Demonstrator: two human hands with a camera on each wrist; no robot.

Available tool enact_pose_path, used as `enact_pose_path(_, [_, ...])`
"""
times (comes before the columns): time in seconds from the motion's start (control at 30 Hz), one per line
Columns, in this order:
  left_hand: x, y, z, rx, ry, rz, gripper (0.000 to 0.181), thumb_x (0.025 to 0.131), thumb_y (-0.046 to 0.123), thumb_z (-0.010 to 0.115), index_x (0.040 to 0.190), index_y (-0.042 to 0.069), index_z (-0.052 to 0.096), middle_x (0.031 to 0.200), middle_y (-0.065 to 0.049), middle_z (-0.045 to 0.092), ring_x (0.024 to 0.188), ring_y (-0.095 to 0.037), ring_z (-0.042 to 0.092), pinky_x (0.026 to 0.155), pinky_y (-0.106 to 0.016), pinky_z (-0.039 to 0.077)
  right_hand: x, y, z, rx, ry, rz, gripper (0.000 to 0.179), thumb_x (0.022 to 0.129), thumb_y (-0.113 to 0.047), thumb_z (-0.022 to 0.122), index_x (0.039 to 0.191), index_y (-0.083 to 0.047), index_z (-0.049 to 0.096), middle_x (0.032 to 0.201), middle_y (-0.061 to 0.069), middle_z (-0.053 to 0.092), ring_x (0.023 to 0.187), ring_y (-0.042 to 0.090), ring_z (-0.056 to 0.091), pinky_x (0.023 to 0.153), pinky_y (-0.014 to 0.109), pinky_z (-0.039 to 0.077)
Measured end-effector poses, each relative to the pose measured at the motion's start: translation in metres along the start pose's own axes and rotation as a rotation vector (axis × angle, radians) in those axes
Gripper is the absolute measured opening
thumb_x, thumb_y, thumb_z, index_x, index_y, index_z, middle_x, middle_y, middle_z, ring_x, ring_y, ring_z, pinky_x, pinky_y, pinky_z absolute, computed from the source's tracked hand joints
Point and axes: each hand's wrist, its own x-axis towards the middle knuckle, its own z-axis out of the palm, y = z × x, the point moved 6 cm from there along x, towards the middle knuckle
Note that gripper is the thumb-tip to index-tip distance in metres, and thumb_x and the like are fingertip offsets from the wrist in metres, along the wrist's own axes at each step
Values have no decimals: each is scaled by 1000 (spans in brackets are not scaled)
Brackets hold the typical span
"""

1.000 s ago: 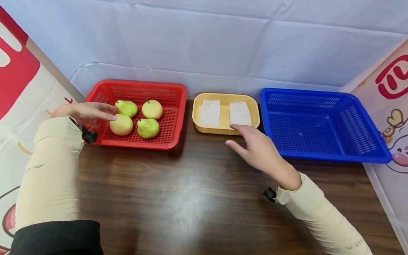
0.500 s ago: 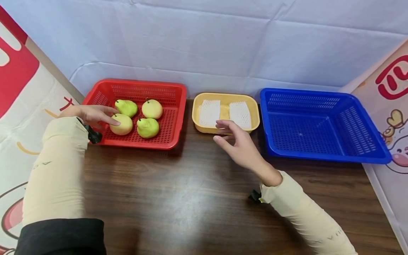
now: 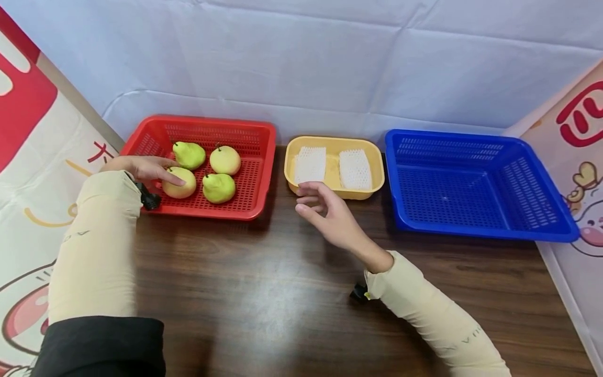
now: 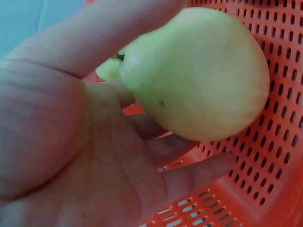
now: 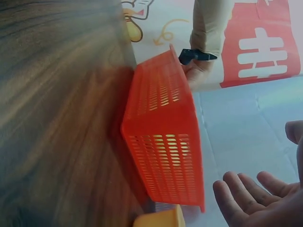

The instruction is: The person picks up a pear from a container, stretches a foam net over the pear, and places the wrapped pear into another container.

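In the head view my left hand is in the red basket, gripping the front-left yellowish pear. The left wrist view shows the thumb over this pear and fingers curving behind and under it. Close by in the basket lie a green pear behind, a round yellow pear and another green pear. My right hand hovers with loosely bent fingers before the yellow tray, holding nothing. Two white foam nets lie in that tray.
To the right stands a blue basket. The baskets and tray line the back of a dark wooden table, against a pale cloth. Printed panels close off both sides.
My left hand has moved right and closed round the front-left pear. The green pear behind it has shifted slightly back and right. My right hand has moved left along the tray's front.
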Motion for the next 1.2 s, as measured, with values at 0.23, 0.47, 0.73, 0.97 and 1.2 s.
enact_pose_path(0.23, [5, -1, 0, 72, 17, 10, 94, 100, 33, 64, 155, -13, 4, 150, -37, 19, 133, -48, 37, 100, -55, 51, 1, 6, 19, 24, -21, 5, 42, 97, -6, 68, 135, 1, 54, 127, 16, 64, 114, 33, 64, 93, 39, 55])
enact_pose_path(0.47, [9, -4, -1, 88, 33, 11, 92, 98, 33, 66, 154, -12, 9, 146, -35, 24, 126, -42, 43, 94, -45, 55, 4, 7, 33, 42, -46, -5, 40, 96, -5, 68, 134, 2, 55, 126, 18, 65, 114, 36, 64, 92, 41, 56])
enact_pose_path(0.73, [9, -4, -3, 99, 43, 6, 89, 99, 34, 65, 154, -11, 12, 143, -33, 31, 120, -38, 49, 90, -43, 56, 4, 7, 46, 34, -81, 5, 39, 98, -7, 67, 134, 1, 55, 126, 18, 65, 114, 31, 65, 90, 40, 57])
enact_pose_path(0.97, [7, -2, -4, 80, 85, 24, 80, 97, 35, 67, 148, -8, 24, 126, -23, 46, 96, -21, 57, 78, -36, 57, 4, 9, 54, 30, -105, 13, 40, 98, -9, 67, 135, 0, 55, 126, 16, 65, 113, 28, 65, 89, 37, 57])
enact_pose_path(1.2, [-5, 6, -7, 42, 98, 24, 88, 99, 30, 65, 153, -13, 11, 137, -28, 33, 109, -27, 53, 86, -40, 58, 5, 9, 54, 23, -100, 28, 39, 99, -10, 66, 135, -1, 55, 127, 14, 65, 113, 25, 65, 90, 36, 56])
